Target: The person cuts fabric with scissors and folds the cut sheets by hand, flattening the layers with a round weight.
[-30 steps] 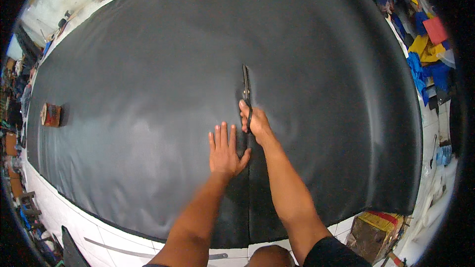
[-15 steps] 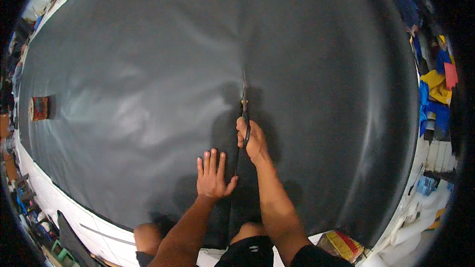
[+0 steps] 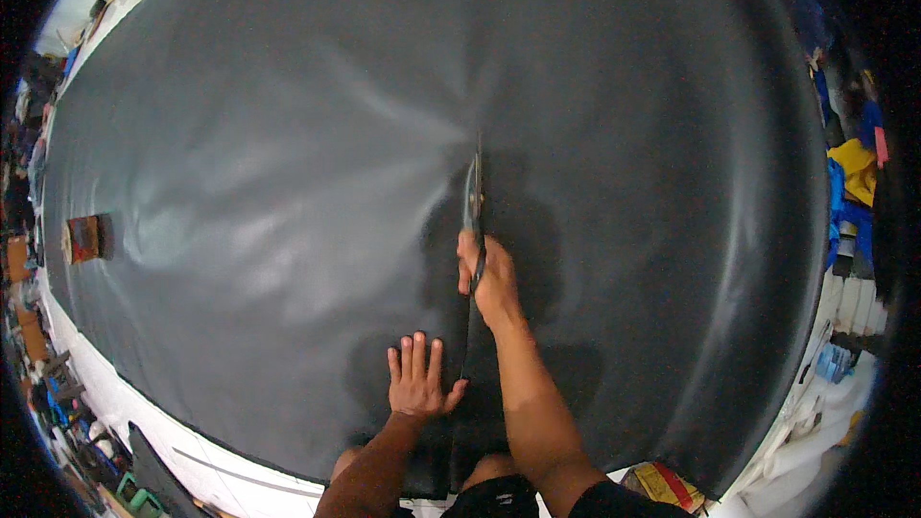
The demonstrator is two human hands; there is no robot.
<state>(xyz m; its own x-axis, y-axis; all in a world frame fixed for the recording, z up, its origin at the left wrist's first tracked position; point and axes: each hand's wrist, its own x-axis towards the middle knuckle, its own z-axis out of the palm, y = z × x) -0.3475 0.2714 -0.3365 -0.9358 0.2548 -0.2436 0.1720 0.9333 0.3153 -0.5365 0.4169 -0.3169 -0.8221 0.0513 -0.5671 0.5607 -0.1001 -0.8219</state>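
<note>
A large black sheet with a smooth sheen [image 3: 614, 134] is spread out below me. My right hand [image 3: 487, 273] grips a pair of scissors [image 3: 474, 194] by the handles, blades pointing away from me along the sheet. From the scissors back toward my body runs a thin cut line in the sheet. Left of that line, my left hand [image 3: 419, 386] lies flat with fingers spread, pressing on the sheet; its thumb reaches to the cut. The sheet puckers into soft folds beside the blades.
A rusty reddish can-shaped object [image 3: 84, 238] rests on the sheet at far left. White floor tiles [image 3: 216, 456] show along the near left edge. A yellow and red package [image 3: 664, 485] sits at the near right edge. Yellow and blue pieces [image 3: 852, 171] are piled at the right.
The scissors and my right hand have advanced away from me along the sheet, lengthening the cut. The view has shifted forward; my left hand stays about where it was on the sheet.
</note>
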